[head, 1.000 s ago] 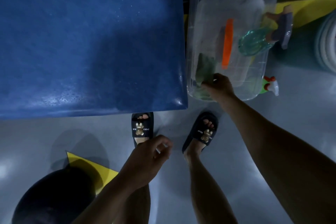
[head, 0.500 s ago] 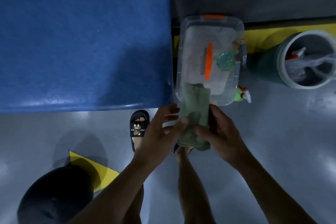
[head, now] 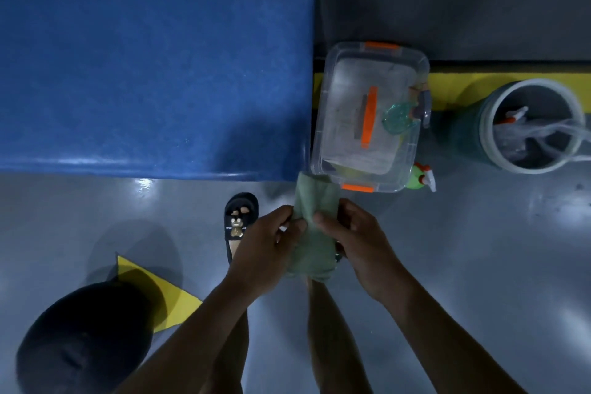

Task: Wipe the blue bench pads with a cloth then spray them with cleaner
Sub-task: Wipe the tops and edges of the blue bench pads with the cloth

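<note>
Both hands hold a green cloth [head: 315,227] out over the grey floor [head: 479,265], in front of the person's legs. The left hand [head: 265,248] has its fingers curled into the cloth's left edge, and the right hand [head: 359,241] grips the right edge with the thumb pressed across the front; the cloth hangs folded or bunched between them, and its lower end is partly hidden behind the palms, so its full shape is hard to make out. Its top end reaches up to the near corner of a clear plastic bin [head: 329,125] with orange latches, though whether the two touch cannot be told. The blue bench pad [head: 153,80] fills the upper left, cut off by the left edge, with a dark shadow over its near right part. Inside the bin lies an orange-handled item that is blurred through the plastic, and a teal spray bottle [head: 398,117] rests at its right wall. A second, green spray bottle [head: 419,177] shows only its head and shoulder from behind the bin's near right corner. To the right stands a round bucket [head: 473,137], holding pale, tangled things too dim to identify. One dark slipper [head: 240,221] is visible on the left foot; the other foot is covered by the cloth and hands. A dark rounded object [head: 83,339], bottom left, is unidentifiable and overlaps a yellow floor marking [head: 153,294].
</note>
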Motion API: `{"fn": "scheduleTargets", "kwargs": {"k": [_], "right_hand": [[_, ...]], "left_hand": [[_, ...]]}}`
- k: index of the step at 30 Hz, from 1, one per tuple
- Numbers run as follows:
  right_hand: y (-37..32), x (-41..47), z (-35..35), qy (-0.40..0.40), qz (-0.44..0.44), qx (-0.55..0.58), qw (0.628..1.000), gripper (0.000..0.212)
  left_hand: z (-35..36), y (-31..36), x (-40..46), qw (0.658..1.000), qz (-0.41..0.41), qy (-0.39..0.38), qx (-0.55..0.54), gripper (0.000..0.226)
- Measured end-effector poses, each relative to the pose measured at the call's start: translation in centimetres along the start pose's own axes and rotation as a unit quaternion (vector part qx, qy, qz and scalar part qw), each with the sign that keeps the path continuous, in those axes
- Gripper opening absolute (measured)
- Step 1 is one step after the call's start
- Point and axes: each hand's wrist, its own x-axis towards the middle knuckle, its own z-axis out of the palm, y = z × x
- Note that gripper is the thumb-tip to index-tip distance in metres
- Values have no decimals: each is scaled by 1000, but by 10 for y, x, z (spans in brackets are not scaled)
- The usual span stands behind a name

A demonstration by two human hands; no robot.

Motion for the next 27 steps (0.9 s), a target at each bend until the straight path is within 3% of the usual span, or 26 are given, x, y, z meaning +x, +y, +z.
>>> {"fn": "scheduleTargets", "kwargs": {"k": [4, 7, 10, 13, 19, 24, 27], "right_hand": [[6, 16, 6, 8, -22, -94, 995, 38], [-19, 41, 3, 70, -125, -192, 971, 32], [-55, 72, 7, 138, -286, -307, 897, 25], [-82, 101, 27, 199, -419, -381, 800, 19], [-52, 121, 72, 186, -431, -587, 659, 40], [-5, 100, 72, 162, -449, -605, 637, 31], [-4, 95, 72, 167, -450, -595, 644, 39]], "left_hand": [[-19, -22, -2, 998, -15, -41, 37, 6], [-56, -41, 9, 994, 11, 32, 103, 19], [-103, -53, 24, 963, 93, 132, 217, 20], [-144, -63, 38, 911, 181, 176, 327, 23], [-201, -86, 69, 848, 250, 180, 432, 37], [-228, -112, 94, 819, 253, 186, 481, 49], [-238, -127, 108, 802, 252, 181, 510, 52]]}}
